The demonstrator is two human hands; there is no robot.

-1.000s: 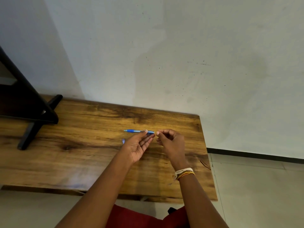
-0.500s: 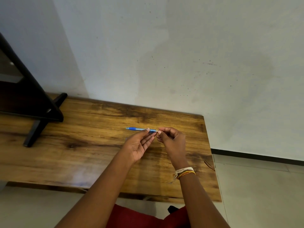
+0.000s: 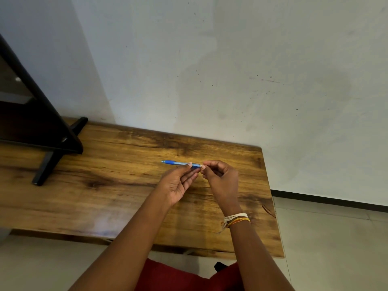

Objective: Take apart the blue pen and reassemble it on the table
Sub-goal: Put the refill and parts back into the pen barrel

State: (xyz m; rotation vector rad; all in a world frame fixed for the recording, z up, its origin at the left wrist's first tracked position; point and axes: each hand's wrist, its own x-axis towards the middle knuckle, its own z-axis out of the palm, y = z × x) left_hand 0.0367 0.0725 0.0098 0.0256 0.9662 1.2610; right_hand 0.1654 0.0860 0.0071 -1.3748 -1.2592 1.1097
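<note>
Pen [image 3: 180,163] | lay level above table [image 3: 105,185], tip toward 9 o'clock | left hand [image 3: 178,183] pinched barrel | right hand [image 3: 220,179] pinched rear end | likely light, stiff, slippery; best gripped at both ends.

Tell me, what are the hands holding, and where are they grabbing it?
The blue pen. The left hand pinches its barrel near the back; the right hand pinches the very back end. Its tip points left, above the table.

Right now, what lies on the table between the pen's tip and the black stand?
Only bare wood: the head view shows nothing on the table between the blue pen and the black stand.
</note>
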